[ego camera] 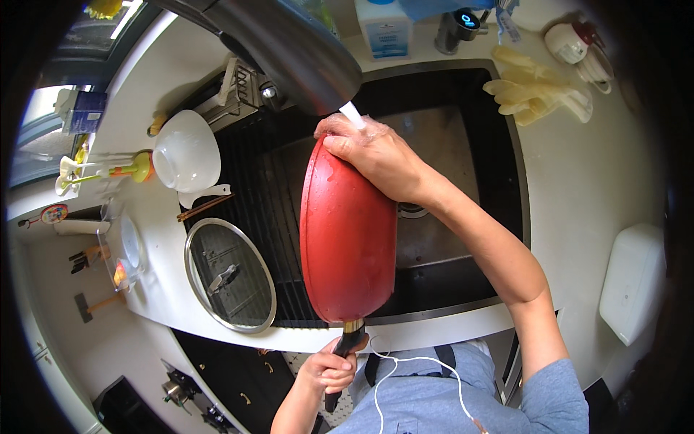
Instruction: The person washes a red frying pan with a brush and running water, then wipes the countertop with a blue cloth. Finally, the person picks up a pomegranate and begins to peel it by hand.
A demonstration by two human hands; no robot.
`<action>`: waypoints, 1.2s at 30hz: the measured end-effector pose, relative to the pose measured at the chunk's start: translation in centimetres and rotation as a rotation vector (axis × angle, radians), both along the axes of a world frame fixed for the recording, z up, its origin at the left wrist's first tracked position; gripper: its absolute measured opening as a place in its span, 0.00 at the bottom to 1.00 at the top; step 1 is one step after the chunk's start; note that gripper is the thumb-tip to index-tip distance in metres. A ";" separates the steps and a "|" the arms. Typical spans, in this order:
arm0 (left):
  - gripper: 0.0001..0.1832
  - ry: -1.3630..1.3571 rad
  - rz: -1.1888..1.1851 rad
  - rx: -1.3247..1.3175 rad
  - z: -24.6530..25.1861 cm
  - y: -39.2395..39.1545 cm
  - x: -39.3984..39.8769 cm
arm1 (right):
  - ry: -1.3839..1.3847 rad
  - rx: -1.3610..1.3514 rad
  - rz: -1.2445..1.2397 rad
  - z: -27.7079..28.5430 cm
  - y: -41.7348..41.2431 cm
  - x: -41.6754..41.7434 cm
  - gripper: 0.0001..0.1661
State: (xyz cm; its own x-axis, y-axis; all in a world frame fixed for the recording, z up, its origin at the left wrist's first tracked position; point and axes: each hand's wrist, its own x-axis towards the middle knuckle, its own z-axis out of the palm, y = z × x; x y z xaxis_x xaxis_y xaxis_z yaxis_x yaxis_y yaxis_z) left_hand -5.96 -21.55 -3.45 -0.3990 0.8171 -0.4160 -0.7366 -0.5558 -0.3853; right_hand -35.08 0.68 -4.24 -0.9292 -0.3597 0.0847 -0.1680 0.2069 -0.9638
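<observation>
A red pan (349, 233) with a black handle is tilted on its side above the black sink (439, 179). My left hand (333, 366) is closed around the pan's handle at the counter's front edge. At the pan's far rim is my right hand (377, 149), wet, its thumb on the red outside and its fingers over the rim. Water (353, 115) runs from the dark faucet (293, 51) onto the back of that hand. The pan's inside faces left and is hidden from view.
Left of the pan, a glass lid (230, 275) lies on the black drainer, with chopsticks (205, 208), a white utensil (204, 195) and a white bowl (187, 151) behind it. Yellow rubber gloves (534, 89) lie at the back right, and a hand wash bottle (384, 30) stands behind the sink.
</observation>
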 end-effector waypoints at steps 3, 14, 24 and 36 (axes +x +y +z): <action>0.17 -0.037 -0.120 -0.174 1.4 0.7 -1.4 | 0.052 -0.008 -0.020 -0.2 -0.2 0.1 0.21; 0.16 -0.106 -0.094 -0.012 0.2 1.1 -3.2 | 0.524 0.389 -0.082 2.8 -0.4 5.7 0.27; 0.15 -0.066 -0.067 -0.007 0.6 -0.3 -0.6 | 0.813 0.570 -0.244 2.7 -6.9 -2.8 0.08; 0.17 0.003 -0.032 0.017 2.0 -2.4 3.2 | 0.805 0.658 -0.176 2.9 -8.5 -6.8 0.12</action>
